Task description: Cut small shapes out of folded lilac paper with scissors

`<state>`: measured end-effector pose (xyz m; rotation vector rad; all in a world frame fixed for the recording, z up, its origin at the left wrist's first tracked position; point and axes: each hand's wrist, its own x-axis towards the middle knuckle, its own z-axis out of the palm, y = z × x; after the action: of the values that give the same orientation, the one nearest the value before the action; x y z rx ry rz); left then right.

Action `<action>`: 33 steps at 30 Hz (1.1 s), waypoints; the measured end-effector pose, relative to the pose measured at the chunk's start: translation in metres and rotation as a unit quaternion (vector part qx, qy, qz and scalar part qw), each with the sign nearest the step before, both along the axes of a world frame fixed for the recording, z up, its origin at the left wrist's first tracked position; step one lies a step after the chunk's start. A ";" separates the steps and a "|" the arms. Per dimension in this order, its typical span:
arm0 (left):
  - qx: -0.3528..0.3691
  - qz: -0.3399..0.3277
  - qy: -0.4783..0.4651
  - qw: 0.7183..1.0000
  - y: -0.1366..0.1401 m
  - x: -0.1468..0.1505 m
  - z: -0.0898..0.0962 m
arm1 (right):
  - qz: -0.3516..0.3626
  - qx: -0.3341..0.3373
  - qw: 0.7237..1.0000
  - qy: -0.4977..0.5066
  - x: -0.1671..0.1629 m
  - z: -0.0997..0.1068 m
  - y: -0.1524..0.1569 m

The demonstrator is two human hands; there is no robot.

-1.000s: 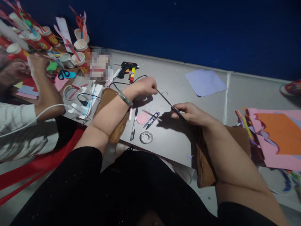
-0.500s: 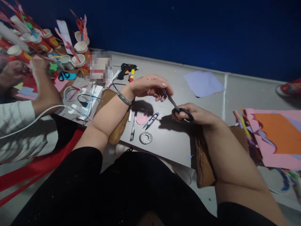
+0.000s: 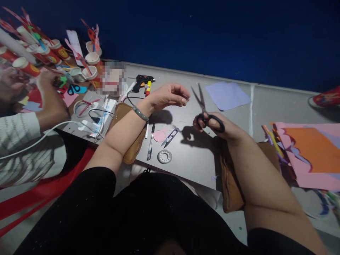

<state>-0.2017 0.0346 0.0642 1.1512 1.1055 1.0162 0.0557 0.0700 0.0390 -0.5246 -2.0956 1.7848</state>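
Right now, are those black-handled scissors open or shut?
Open. The scissors in the right hand have their two blades spread in a V, with a clear gap between them.

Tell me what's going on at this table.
A person's right hand holds black-handled metal scissors, blades open, apart from the left hand, which pinches something small, too tiny to identify. On the smooth grey table lie a flat pink disc and purple-handled metal snips, with pale lilac paper farther back. A co-worker's white knit sleeve shows at left.
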 end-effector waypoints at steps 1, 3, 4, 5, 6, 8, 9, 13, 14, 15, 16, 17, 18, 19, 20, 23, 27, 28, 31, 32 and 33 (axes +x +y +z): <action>0.002 0.003 0.002 1.000 0.001 0.000 -0.002 | -0.039 -0.008 0.999 0.023 -0.001 -0.002 0.000; 0.008 -0.001 0.016 1.000 0.003 0.004 -0.005 | -0.119 -0.029 0.990 0.067 -0.003 -0.005 0.001; 0.011 -0.010 0.027 1.000 0.003 0.007 -0.007 | -0.153 -0.040 0.983 0.087 -0.003 -0.005 0.002; 0.015 -0.023 0.043 0.999 0.001 0.012 -0.008 | -0.181 -0.050 0.977 0.104 -0.004 -0.005 0.002; 0.018 -0.040 0.061 0.997 -0.001 0.018 -0.010 | -0.200 -0.058 0.971 0.118 -0.004 -0.004 0.003; 0.030 -0.078 0.102 0.991 -0.007 0.033 -0.015 | -0.218 -0.065 0.963 0.142 -0.004 -0.003 0.004; 0.040 -0.096 0.122 0.987 -0.011 0.041 -0.017 | -0.219 -0.064 0.962 0.151 -0.004 -0.002 0.005; 0.063 -0.193 0.147 0.968 -0.026 0.064 -0.022 | -0.215 -0.056 0.963 0.156 -0.004 -0.002 0.004; 0.059 -0.247 0.134 0.958 -0.028 0.065 -0.020 | -0.216 -0.058 0.963 0.148 -0.004 -0.002 0.004; 0.058 -0.300 0.121 0.944 -0.028 0.063 -0.017 | -0.220 -0.060 0.964 0.140 -0.003 -0.001 0.003; 0.064 -0.337 0.119 0.932 -0.027 0.058 -0.015 | -0.223 -0.063 0.964 0.133 -0.003 -0.001 0.003; 0.078 -0.340 0.134 0.927 -0.025 0.051 -0.012 | -0.228 -0.063 0.963 0.129 -0.003 -0.001 0.003; 0.093 -0.308 0.172 0.931 -0.021 0.042 -0.010 | -0.231 -0.063 0.962 0.128 -0.003 0.000 0.003; 0.105 -0.243 0.228 0.937 -0.017 0.032 -0.009 | -0.234 -0.061 0.962 0.129 -0.002 0.000 0.003; 0.114 -0.167 0.295 0.934 -0.012 0.022 -0.009 | -0.234 -0.058 0.962 0.128 -0.002 0.000 0.004; 0.084 -0.015 0.492 0.867 0.003 -0.003 -0.017 | -0.232 -0.049 0.964 0.118 -0.002 -0.002 0.006; 0.059 -0.054 0.537 0.840 0.012 -0.011 -0.034 | -0.236 -0.056 0.963 0.118 -0.002 -0.003 0.005; 0.066 -0.065 0.535 0.840 0.012 -0.010 -0.038 | -0.236 -0.061 0.963 0.114 -0.003 -0.003 0.004; 0.083 -0.060 0.538 0.836 0.013 -0.007 -0.048 | -0.236 -0.067 0.965 0.092 -0.004 -0.002 0.001; 0.082 -0.057 0.536 0.839 0.013 -0.006 -0.051 | -0.235 -0.067 0.966 0.085 -0.005 -0.003 0.001; 0.079 -0.054 0.529 0.843 0.014 -0.006 -0.054 | -0.233 -0.064 0.967 0.080 -0.005 -0.004 0.000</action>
<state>-0.2072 0.0483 0.0103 1.9789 1.7847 0.3085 0.0505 0.0704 0.0354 -0.8027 -1.5909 1.6260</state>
